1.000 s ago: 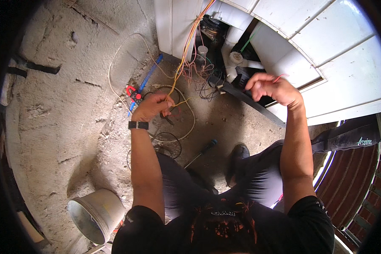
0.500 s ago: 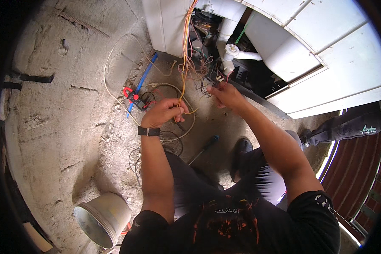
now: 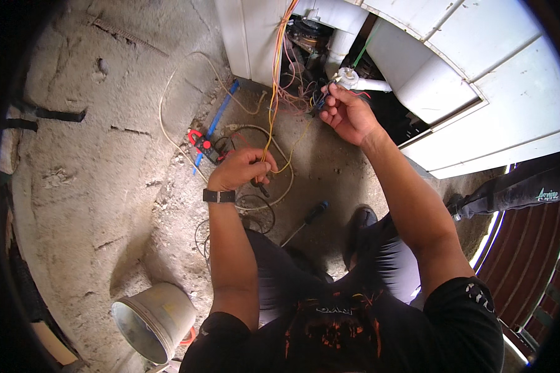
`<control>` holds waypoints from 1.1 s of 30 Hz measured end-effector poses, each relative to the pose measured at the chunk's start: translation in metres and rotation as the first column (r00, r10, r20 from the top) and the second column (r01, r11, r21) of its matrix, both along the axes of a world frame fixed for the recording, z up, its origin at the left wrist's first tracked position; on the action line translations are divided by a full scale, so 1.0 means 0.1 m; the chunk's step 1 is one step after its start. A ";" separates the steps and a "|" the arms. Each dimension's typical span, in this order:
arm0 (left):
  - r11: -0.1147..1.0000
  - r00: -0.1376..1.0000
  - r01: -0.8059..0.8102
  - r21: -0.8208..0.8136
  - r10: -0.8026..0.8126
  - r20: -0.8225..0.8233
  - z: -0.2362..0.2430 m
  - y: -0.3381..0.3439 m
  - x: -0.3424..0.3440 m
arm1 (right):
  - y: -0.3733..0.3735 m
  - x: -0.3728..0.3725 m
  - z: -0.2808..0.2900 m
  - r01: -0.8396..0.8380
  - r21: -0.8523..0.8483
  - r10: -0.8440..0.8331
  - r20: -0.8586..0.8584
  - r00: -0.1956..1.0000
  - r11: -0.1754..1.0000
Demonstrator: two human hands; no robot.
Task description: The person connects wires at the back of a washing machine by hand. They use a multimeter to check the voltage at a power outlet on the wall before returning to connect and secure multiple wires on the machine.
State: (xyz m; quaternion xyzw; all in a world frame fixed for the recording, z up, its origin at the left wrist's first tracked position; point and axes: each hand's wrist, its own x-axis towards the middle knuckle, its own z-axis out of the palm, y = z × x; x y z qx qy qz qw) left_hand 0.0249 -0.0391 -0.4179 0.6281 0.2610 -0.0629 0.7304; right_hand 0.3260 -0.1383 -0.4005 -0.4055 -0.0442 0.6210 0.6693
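My left hand (image 3: 246,168) pinches yellow wires (image 3: 271,133) that hang down from the white cabinet. One bent end of yellow wire sticks out to its right, and a dark probe-like piece (image 3: 261,188) shows just below the fingers. Higher and to the right, my right hand (image 3: 350,118) is closed on a bunch of thin dark wires (image 3: 322,98); its fingertips partly hide them. A short red wire (image 3: 362,94) pokes out past that hand. Pink wires (image 3: 292,93) lie tangled between the cabinet and my hands. Left of my left hand is a red and black clamp meter (image 3: 203,146).
White pipes (image 3: 372,85) and a white panelled cabinet (image 3: 516,74) stand ahead. A screwdriver (image 3: 314,213) lies on the floor near my shoe (image 3: 362,219). Looped cable (image 3: 163,105), a blue strip (image 3: 223,109) and a bucket (image 3: 162,317) are to the left.
My right hand has moved up and turned palm-up, carrying the dark wires toward the white pipe fitting. My left hand keeps its pinch on the yellow wires. The view has shifted slightly.
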 end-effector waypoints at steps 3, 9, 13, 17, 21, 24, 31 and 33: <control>0.998 0.998 -0.051 0.044 0.052 -0.022 -0.04 0.02 -0.01 | 0.04 0.13 0.08 -0.051 -0.107 0.064 0.123 0.990 0.993; 0.986 0.986 -0.164 -0.004 0.164 0.009 -0.12 0.17 -0.14 | -0.05 0.35 0.20 -0.143 -0.102 0.165 0.253 0.953 0.984; 0.996 0.997 -0.073 0.054 0.073 -0.004 -0.14 0.18 -0.01 | -0.09 0.14 0.20 -0.338 -0.013 0.330 0.250 0.910 0.941; 1.000 0.997 -0.015 0.014 0.014 0.072 -0.19 0.21 0.10 | -0.19 -0.30 0.13 -0.591 -0.137 0.566 0.517 0.642 0.795; 0.996 0.995 -0.022 -0.086 0.031 0.098 -0.30 0.17 0.13 | -0.28 -0.79 0.21 -0.624 -0.366 0.630 0.728 0.271 0.691; 0.987 0.977 -0.074 -0.142 0.101 0.190 -0.29 0.01 0.32 | -0.29 -0.83 0.06 -0.550 -0.356 0.505 0.851 0.143 0.756; 0.935 0.968 -0.222 -0.278 0.246 0.054 -0.25 -0.11 0.53 | -0.40 -1.00 0.14 -0.412 -0.547 0.479 0.837 -0.265 0.729; 0.924 0.961 -0.197 -0.329 0.248 0.122 -0.19 -0.17 0.61 | -0.46 -1.00 0.18 -0.386 -0.555 0.465 0.831 -0.306 0.737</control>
